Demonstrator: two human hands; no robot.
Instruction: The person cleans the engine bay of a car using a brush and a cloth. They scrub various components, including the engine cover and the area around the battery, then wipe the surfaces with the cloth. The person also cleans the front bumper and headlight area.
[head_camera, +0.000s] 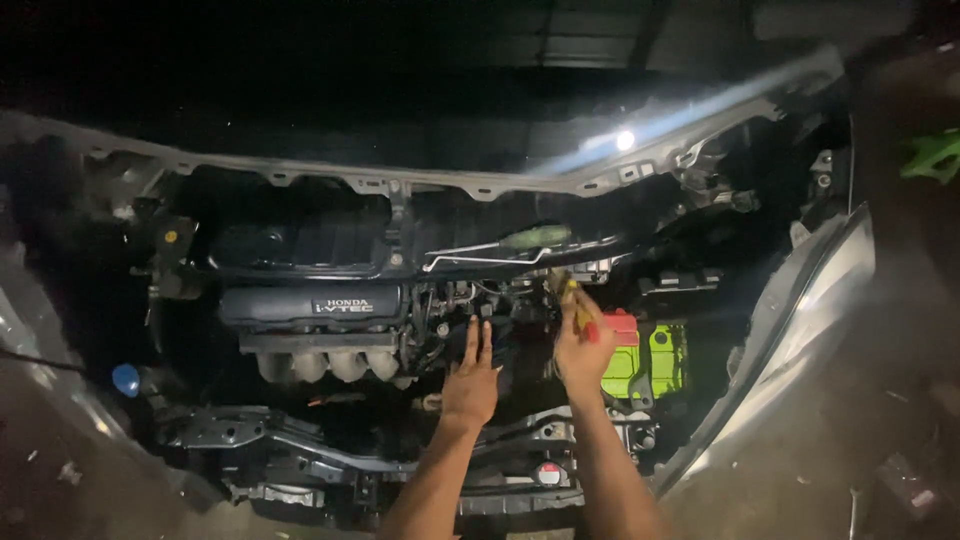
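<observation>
The right hand is closed around a slim yellowish-handled tool, seemingly a brush or driver with a red patch near the palm. The tool's long axis runs up and slightly leftward out of the fist, so its far tip sits above and just beyond the knuckles, over the dark tangle of hoses and wiring in the middle of the open engine bay. What the tip touches is too dim to tell.

The left hand lies flat and open, fingers straight and together, pointing up into the same dark pocket, just left of the right fist and a little lower. It holds nothing; whether its palm presses on a part I cannot tell.

To the right of the right fingers, just beside them, sits the bright green box-shaped battery with a red terminal cap. Well to the left of the left fingers lies the black plastic engine cover above pale intake runners.
</observation>
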